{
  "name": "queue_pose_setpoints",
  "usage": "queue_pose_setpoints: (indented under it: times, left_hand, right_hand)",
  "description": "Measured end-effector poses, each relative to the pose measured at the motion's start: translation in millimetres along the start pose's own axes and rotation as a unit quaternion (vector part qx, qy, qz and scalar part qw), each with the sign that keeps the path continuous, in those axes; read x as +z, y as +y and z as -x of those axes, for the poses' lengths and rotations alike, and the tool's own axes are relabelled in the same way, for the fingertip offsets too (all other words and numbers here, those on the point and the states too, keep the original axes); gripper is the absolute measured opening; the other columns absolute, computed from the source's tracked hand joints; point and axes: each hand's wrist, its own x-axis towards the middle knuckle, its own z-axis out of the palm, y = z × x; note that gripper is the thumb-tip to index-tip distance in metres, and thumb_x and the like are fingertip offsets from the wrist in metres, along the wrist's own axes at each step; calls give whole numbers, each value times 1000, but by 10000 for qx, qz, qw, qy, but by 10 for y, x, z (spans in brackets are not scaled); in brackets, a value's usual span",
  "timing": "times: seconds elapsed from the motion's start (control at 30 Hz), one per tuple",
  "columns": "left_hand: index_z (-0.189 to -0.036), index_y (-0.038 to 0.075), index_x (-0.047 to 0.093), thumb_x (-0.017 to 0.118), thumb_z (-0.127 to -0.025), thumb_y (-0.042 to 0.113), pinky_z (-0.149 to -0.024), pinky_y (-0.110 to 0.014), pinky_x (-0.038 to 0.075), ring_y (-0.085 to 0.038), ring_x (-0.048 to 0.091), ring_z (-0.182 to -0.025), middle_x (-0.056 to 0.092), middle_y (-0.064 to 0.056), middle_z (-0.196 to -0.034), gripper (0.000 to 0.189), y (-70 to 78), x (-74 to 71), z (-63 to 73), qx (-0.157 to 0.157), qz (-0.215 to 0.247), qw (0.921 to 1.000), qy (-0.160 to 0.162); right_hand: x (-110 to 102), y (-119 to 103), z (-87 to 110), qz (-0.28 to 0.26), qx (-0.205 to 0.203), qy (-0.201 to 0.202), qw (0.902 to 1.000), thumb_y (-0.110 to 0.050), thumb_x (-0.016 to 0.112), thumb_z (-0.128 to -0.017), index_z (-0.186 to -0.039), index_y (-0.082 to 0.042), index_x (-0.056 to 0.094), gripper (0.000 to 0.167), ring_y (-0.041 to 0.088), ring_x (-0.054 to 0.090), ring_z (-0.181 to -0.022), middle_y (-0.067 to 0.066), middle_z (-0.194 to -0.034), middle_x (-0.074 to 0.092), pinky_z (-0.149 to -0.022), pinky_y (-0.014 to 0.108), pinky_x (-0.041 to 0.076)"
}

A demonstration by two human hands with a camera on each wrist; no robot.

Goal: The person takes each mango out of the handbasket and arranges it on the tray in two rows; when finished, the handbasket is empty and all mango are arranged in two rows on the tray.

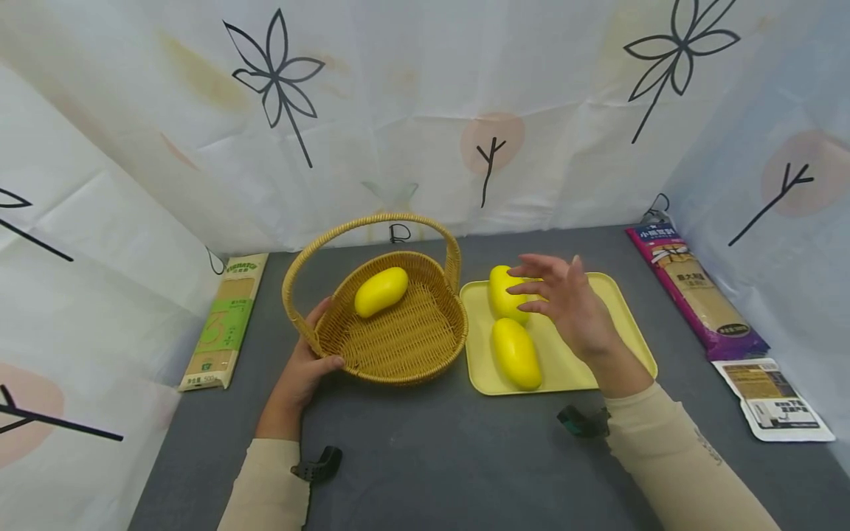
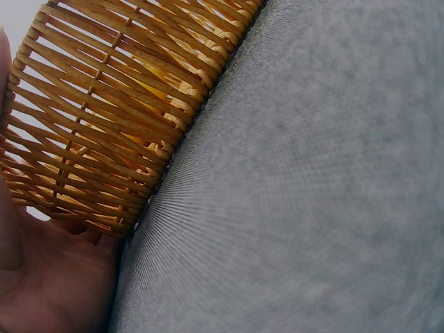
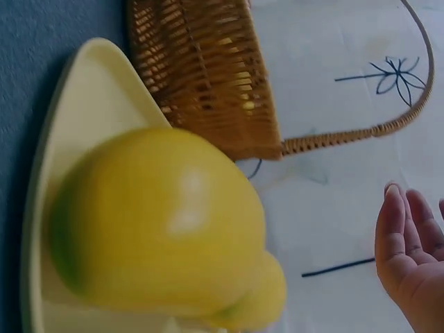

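Note:
My left hand [image 1: 302, 369] grips the left side of a round wicker basket [image 1: 405, 339], thumb at the rim and fingers around the outer wall. A tall arched handle rises over the basket, and one yellow mango [image 1: 381, 292] lies inside it. To the right, two more mangoes rest on a pale yellow tray [image 1: 564, 372]: a front mango [image 1: 516, 354] and a back mango [image 1: 499, 291]. Over the tray, my right hand [image 1: 574, 310] holds nothing; its fingers are spread and overlap the back mango in the head view. The right wrist view shows the front mango [image 3: 159, 215] up close.
A green-labelled noodle pack [image 1: 222, 324] lies at the table's left edge. Along the right edge are a purple noodle pack [image 1: 693, 284] and a white pouch [image 1: 773, 402]. Patterned white curtains [image 1: 412, 169] hang behind the grey table [image 1: 425, 457] and at its sides.

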Motion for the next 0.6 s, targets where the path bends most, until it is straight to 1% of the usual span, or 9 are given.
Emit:
queue_pose_setpoints:
  times: [0.13, 0.23, 0.3, 0.37, 0.43, 0.5, 0.6]
  left_hand:
    - [-176, 19, 22, 87, -92, -1, -109, -30, 45, -33, 38, -149, 23, -15, -176, 108, -6, 1, 4, 26, 29, 10000, -15]
    - [-176, 19, 22, 88, -92, 1, -110, -29, 45, -33, 39, -149, 23, -16, -176, 108, -1, 7, 9, 52, 20, 10000, -26]
    - [-176, 19, 23, 86, -92, -1, -110, -29, 45, -33, 39, -148, 23, -17, -175, 107, 2, 10, 6, 66, -9, 10000, -36]
    - [-176, 19, 22, 85, -93, -2, -109, -30, 45, -34, 39, -148, 23, -18, -175, 106, 4, 11, 2, 80, -63, 9999, -67]
    - [-176, 19, 22, 82, -94, -5, -110, -30, 45, -34, 39, -148, 23, -18, -175, 104, 3, 10, -5, 102, -105, 9999, -82]
    - [-176, 18, 22, 82, -94, -5, -109, -30, 45, -34, 39, -149, 23, -18, -175, 104, 0, 8, -7, 112, -102, 9998, -101]
    - [-176, 18, 22, 84, -94, -4, -110, -29, 45, -34, 37, -150, 22, -18, -175, 105, -3, 2, -8, 111, -47, 9999, -94]
  right_hand:
    - [124, 64, -6, -87, 56, -484, 9988, -63, 30, -115, -156, 1, 52, 79, 45, 60, -123, 33, -145, 53, -95, 46, 54]
    - [234, 118, -15, -102, 114, -871, 9961, -63, 28, -115, -156, -9, 55, 72, 48, 57, -127, 34, -148, 50, -98, 49, 52]
    - [309, 157, -29, -125, 146, -1058, 9942, -59, 27, -117, -156, -13, 56, 67, 51, 54, -129, 34, -150, 49, -99, 50, 51]
    - [384, 194, -43, -170, 183, -1161, 9929, -54, 28, -118, -155, -15, 56, 61, 55, 52, -130, 33, -150, 49, -100, 54, 50]
    - [459, 230, -57, -177, 215, -1224, 9921, -51, 29, -119, -155, -11, 55, 60, 59, 50, -131, 33, -149, 50, -102, 58, 49]
    - [540, 261, -75, -188, 239, -1310, 9909, -50, 32, -119, -156, -4, 51, 63, 63, 47, -133, 35, -148, 48, -104, 65, 47]
    - [667, 317, -117, -137, 305, -1462, 9887, -56, 36, -117, -158, 7, 43, 75, 64, 44, -136, 37, -149, 45, -107, 73, 40]
